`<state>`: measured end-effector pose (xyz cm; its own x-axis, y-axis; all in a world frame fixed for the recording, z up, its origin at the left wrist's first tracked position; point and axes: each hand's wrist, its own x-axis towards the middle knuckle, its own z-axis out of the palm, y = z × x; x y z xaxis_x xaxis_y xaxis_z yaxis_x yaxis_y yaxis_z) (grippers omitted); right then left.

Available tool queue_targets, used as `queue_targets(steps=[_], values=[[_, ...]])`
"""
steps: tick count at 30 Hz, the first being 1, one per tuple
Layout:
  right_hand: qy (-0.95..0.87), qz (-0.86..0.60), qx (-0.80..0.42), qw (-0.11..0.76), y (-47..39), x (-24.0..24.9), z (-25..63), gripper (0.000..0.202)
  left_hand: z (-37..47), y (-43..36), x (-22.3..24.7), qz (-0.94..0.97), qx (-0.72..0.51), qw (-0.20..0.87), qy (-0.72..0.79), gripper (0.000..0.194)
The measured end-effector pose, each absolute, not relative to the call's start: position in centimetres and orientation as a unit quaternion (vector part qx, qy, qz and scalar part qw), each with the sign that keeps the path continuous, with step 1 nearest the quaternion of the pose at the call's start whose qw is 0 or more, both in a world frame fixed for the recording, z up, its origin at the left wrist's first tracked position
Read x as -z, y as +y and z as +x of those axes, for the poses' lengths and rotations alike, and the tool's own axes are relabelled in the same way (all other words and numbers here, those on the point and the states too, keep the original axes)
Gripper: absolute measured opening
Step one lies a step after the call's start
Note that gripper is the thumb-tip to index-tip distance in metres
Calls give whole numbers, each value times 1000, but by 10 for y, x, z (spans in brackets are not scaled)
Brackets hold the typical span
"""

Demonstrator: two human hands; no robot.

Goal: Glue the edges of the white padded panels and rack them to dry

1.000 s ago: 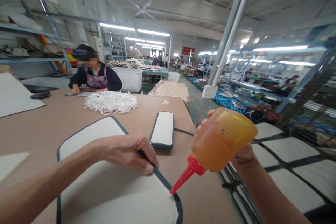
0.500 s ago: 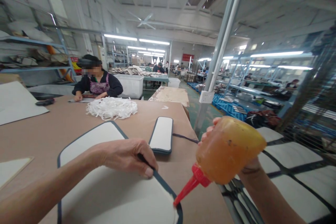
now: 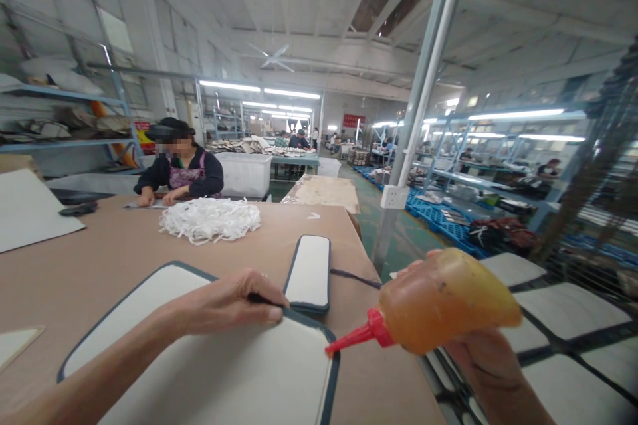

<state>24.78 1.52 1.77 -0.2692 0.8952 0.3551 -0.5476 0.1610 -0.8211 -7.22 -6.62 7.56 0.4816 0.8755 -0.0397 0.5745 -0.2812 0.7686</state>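
Observation:
A large white panel (image 3: 234, 372) with dark blue edging lies on the table in front of me. My left hand (image 3: 239, 302) pinches its far edge, thumb on top and fingers folded beneath. In my right hand (image 3: 478, 345) is a squeeze bottle (image 3: 443, 299) of amber liquid, tipped on its side. The bottle's red nozzle points left, and its tip is at the panel's right edge near the rounded corner. Beyond my left hand sits a smaller white piece (image 3: 309, 269) with the same dark edging, apparently stacked, with a dark strip (image 3: 356, 277) trailing right.
A heap of white strips (image 3: 209, 219) lies farther back on the brown table (image 3: 124, 239). Behind it a co-worker (image 3: 179, 169) sits with both hands on the tabletop. A metal post with a socket box (image 3: 395, 197) rises beyond the right edge. Edged panels (image 3: 573, 312) fill a rack at right.
The panel has turned, its right corner now farther from me. My left hand has shifted slightly left. The bottle lies more level, and its nozzle tip has moved up along the edge.

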Motion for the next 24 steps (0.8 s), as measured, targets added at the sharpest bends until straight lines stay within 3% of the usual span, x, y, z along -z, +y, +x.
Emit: queue_targets(steps=[5, 14, 24], values=[[-508, -181, -633, 556, 19, -4, 254, 43, -80, -62, -66, 748, -198, 395, 496, 37], [-471, -191, -597, 620, 9, -7, 239, 41, -87, -52, -49, 726, -230, 414, 498, 39], [-509, -174, -627, 564, 14, 12, 244, 33, -93, -42, -38, 710, -243, 420, 510, 40]])
